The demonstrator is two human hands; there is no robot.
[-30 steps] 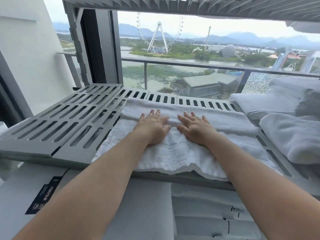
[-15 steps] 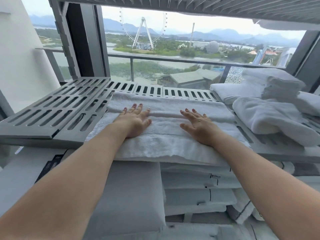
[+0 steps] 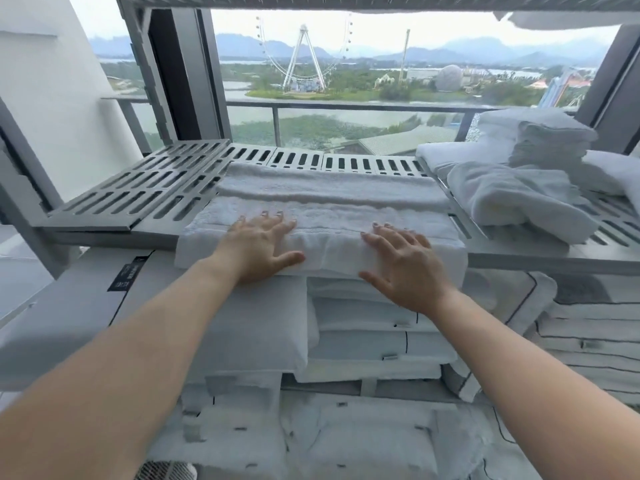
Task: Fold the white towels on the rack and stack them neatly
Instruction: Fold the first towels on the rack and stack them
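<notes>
While loose towels (image 3: 516, 195) crowd the rack (image 3: 145, 188) at right, left hand (image 3: 258, 249) and right hand (image 3: 403, 268) press flat, grips released, on the folded towel (image 3: 329, 209).

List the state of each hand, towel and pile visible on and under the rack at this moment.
left hand: open, flat on the towel's near edge
right hand: open, fingers spread, on the near edge
white towel: folded lengthwise, lying flat on the rack
slatted rack: left part bare
loose towel: crumpled, unfolded
folded towels: stacked at right rear
linens below: folded, stacked
</notes>
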